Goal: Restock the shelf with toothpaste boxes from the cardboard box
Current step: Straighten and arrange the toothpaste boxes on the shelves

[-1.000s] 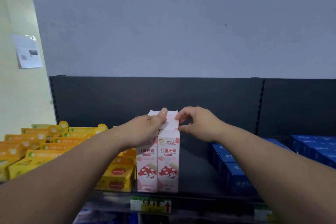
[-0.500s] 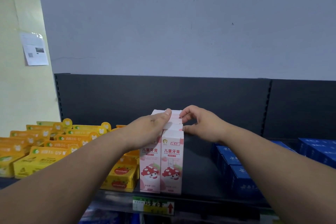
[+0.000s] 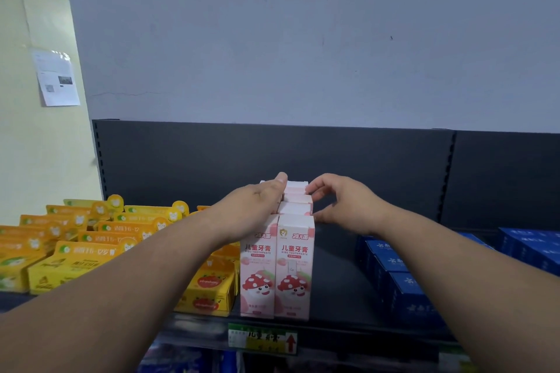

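— As the shelf [image 3: 333,281] is viewed from head height, what is shown at its middle?

— Pink toothpaste boxes [image 3: 293,266] are shown standing upright in two rows, side by side and touching. The rows run from the front edge toward the dark back panel [image 3: 197,160]. A cartoon mushroom is printed on each front face.

— How are the hands placed?

— The left hand [image 3: 253,206] is laid over the tops of the left row, with fingers stretched toward the back and nothing gripped. The right hand [image 3: 345,201] is arched beside the right row. Its bent fingertips [image 3: 313,189] are set against the rear boxes, and its thumb is set lower against the row's side. Nothing is enclosed by it.

— What is found around them?

— Yellow boxes [image 3: 91,251] are stacked to the left, the nearest just beside the pink rows. Blue boxes [image 3: 403,285] are lined up to the right, with bare shelf left between them and the pink rows. A green and yellow price label [image 3: 262,338] is fixed to the shelf edge under the pink boxes. A sheet of paper [image 3: 57,79] is stuck on the pale wall at far left.
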The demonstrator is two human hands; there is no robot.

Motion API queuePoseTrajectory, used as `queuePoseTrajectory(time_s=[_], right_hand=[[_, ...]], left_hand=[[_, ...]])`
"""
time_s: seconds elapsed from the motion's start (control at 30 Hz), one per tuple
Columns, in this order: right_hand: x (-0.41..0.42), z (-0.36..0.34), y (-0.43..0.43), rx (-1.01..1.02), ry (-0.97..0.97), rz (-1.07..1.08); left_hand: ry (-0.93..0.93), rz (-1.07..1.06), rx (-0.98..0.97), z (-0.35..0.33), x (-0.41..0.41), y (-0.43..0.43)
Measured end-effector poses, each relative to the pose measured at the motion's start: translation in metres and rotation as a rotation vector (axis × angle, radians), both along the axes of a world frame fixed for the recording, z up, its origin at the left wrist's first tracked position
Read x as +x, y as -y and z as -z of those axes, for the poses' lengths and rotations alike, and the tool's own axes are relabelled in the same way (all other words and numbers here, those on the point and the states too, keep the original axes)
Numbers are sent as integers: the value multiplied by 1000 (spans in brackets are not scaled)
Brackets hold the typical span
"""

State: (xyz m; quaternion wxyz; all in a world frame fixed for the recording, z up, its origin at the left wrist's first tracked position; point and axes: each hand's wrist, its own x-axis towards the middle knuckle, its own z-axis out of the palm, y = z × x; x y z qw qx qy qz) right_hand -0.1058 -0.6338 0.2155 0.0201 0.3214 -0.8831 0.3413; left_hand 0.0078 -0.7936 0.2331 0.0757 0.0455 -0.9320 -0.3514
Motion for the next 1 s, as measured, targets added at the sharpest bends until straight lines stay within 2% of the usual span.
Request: queuePoseTrajectory(time_s=[0.13,0.2,0.33,0.43,0.57,0.63,0.73,0.87,0.9,1.0], right_hand=[[1,-3,-6,26,33,40],[4,-1,-7,-79,108,90],[12,5,4,-453,430,135],[26,6,21,-595,637,42],[25,14,37,-577,715,17],[23,16,42,-548,718,18],[23,15,46,-443,672,42],[24,9,43,-383,565,54],[25,7,42,-390,545,50],[33,3,37,-368,511,5]], left_hand=[[-86,-53,71,-1,0,3],[-169,-98,182,1,-2,7],[-83,-181,602,8,-4,17],[-5,-153,676,11,-9,18],[81,-99,699,11,-12,16],[87,-94,587,11,-14,15],[71,-81,285,10,-12,16],[45,24,-432,-3,-7,15],[29,50,-550,-5,-6,16],[17,136,-657,-3,-7,15]])
